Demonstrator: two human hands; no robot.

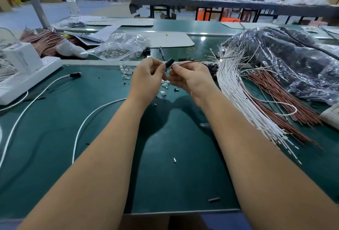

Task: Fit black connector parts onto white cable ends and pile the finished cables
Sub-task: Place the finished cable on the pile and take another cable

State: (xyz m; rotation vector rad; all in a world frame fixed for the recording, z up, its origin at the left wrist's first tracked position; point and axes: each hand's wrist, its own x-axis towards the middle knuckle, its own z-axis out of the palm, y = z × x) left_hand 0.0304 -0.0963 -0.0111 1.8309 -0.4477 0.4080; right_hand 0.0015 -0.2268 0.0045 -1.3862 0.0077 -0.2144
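- My left hand pinches a black connector part between thumb and fingertips, holding it up above the green table, its open end turned toward my other hand.
- My right hand pinches the end of a thin cable, which runs off to the right toward the bundle; the tip sits right at the mouth of the black part. Whether it has gone in yet I cannot tell, since my fingers cover the joint.
- Just beneath my hands lie scattered small clear pieces and a few black bits, loose on the table.
- To my right, a thick fan of bare white cables lies waiting, with a reddish-brown bundle beside it and a plastic bag of dark stock behind.
- To my left lies one white cable with a black connector fitted, and a second white cable curves near my left forearm, its far end hidden behind my arm.
- I judge the job to be near its start: one or two finished on the left at most, hardly a pile, against a big heap of unfitted ends on the right.
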